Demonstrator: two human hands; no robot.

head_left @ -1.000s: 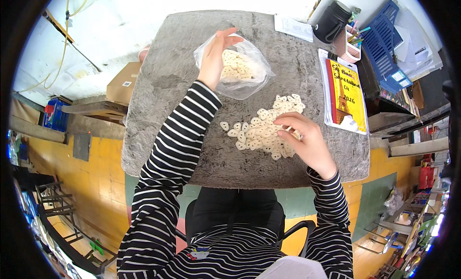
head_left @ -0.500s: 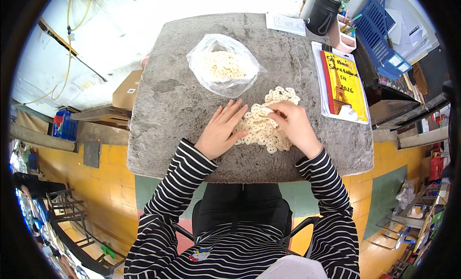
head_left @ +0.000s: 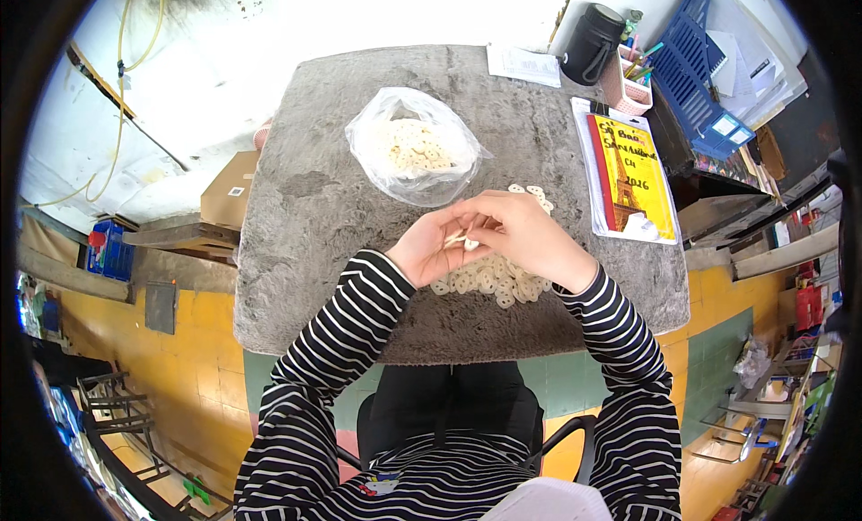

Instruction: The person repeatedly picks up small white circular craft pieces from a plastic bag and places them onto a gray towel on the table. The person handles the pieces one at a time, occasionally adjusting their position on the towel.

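My left hand [head_left: 427, 245] is turned palm up over the table, its fingers curled towards the right hand. Across it reaches my right hand [head_left: 528, 234], thumb and fingers pinched together. Between the two hands show a few small cream-white pieces [head_left: 470, 244], partly covered by fingers. Just below and behind the right hand lies a loose pile of flat cream pieces with holes [head_left: 503, 286], some hidden by that hand. Farther off, an open clear plastic bag [head_left: 402, 191] holds many more such pieces [head_left: 417, 148].
Grey plush cloth [head_left: 305, 207] covers the table. At the right lies a yellow booklet in a clear sleeve [head_left: 639, 184]. Far right stand a black flask [head_left: 593, 45], a pink pen basket [head_left: 626, 86] and a blue rack [head_left: 696, 81], near white papers [head_left: 525, 65].
My left hand has lifted from the pile's left edge and turned palm up. My right hand has moved left from the pile to meet it, with pieces between them.
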